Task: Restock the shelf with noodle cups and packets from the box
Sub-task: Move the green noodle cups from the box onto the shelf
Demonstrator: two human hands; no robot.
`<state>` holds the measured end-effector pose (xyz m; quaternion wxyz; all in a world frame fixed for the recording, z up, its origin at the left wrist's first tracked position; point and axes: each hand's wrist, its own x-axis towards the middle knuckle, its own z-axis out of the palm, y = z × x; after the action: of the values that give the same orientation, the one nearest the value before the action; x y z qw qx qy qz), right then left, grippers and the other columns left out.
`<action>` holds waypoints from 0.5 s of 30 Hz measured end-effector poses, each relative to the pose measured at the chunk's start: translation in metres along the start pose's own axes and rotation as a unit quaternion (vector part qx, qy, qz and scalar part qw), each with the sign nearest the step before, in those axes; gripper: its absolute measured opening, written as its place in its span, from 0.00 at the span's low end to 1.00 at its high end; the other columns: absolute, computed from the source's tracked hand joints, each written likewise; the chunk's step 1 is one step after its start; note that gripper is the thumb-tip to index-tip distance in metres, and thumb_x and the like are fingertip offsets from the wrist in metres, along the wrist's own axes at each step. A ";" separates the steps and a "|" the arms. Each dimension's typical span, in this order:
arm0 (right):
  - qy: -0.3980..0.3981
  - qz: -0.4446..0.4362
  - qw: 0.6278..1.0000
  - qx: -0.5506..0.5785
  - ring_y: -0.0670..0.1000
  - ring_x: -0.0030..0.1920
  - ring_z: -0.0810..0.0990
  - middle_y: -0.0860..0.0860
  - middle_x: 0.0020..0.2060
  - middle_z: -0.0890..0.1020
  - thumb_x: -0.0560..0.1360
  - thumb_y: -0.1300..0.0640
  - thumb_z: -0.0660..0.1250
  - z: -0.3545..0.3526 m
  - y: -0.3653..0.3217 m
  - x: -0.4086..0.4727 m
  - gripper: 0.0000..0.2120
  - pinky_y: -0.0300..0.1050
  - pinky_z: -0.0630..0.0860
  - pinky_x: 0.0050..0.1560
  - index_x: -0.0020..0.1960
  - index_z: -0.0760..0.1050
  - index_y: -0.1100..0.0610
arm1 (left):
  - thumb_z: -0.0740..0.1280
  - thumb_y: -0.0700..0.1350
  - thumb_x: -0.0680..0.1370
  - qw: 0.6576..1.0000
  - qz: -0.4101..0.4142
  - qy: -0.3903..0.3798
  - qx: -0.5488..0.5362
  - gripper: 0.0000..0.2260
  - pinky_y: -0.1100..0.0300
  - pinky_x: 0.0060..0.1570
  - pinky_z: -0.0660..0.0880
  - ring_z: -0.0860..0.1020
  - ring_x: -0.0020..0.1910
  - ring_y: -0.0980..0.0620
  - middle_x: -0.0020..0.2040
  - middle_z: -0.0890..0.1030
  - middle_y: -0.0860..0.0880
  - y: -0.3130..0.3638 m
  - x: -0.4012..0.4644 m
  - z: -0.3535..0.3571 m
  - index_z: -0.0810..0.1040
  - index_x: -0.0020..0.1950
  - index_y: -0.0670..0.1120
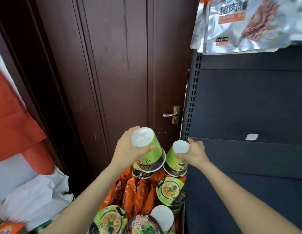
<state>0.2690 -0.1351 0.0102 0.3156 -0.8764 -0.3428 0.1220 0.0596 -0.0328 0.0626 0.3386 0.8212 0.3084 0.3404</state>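
Observation:
My left hand (128,149) grips a green noodle cup (148,149) upside down, its white base pointing up. My right hand (194,153) holds a second green noodle cup (176,157), also upside down, by its white base. Both cups hang just above the box (181,218), which holds several more noodle cups (170,190) and orange noodle packets (138,193). The dark shelf (248,105) stands to the right, its boards bare at this height.
A dark brown door (113,65) with a metal handle (170,114) fills the middle. Silver snack bags (248,24) hang at the shelf's top. White plastic bags (37,200) and red cloth (13,115) lie at the left.

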 end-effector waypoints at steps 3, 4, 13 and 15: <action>0.012 -0.023 1.000 0.001 0.58 0.66 0.61 0.59 0.61 0.63 0.66 0.50 0.75 -0.018 0.000 -0.029 0.34 0.46 0.67 0.62 0.68 0.67 0.57 | 0.76 0.49 0.68 1.000 -0.008 -0.009 0.011 0.34 0.64 0.60 0.62 0.68 0.67 0.52 0.69 0.69 0.52 0.004 -0.014 -0.004 0.66 0.70 0.50; 0.018 -0.024 0.999 0.013 0.57 0.65 0.61 0.58 0.60 0.63 0.65 0.51 0.75 -0.024 0.000 -0.040 0.33 0.45 0.67 0.61 0.66 0.68 0.56 | 0.76 0.49 0.68 1.000 -0.010 -0.016 0.012 0.36 0.65 0.60 0.61 0.66 0.68 0.52 0.70 0.67 0.51 0.005 -0.020 -0.004 0.63 0.73 0.50; 0.183 0.018 0.972 0.147 0.55 0.61 0.71 0.53 0.58 0.70 0.66 0.52 0.73 -0.070 0.017 -0.142 0.29 0.47 0.70 0.54 0.63 0.65 0.56 | 0.77 0.47 0.66 0.999 0.034 -0.007 -0.012 0.25 0.61 0.55 0.66 0.68 0.61 0.49 0.52 0.68 0.56 0.037 -0.076 0.004 0.71 0.59 0.51; 0.213 0.038 0.961 0.173 0.55 0.64 0.68 0.53 0.62 0.68 0.68 0.50 0.72 -0.084 0.026 -0.162 0.36 0.47 0.68 0.58 0.72 0.60 0.52 | 0.78 0.51 0.65 0.999 0.011 -0.002 -0.034 0.28 0.57 0.54 0.68 0.69 0.59 0.48 0.54 0.68 0.52 0.049 -0.086 0.012 0.70 0.60 0.49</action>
<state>0.1996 -0.2992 0.0584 0.5230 -0.8267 -0.2074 0.0021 0.0331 -0.1285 0.0634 0.3636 0.8129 0.2871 0.3530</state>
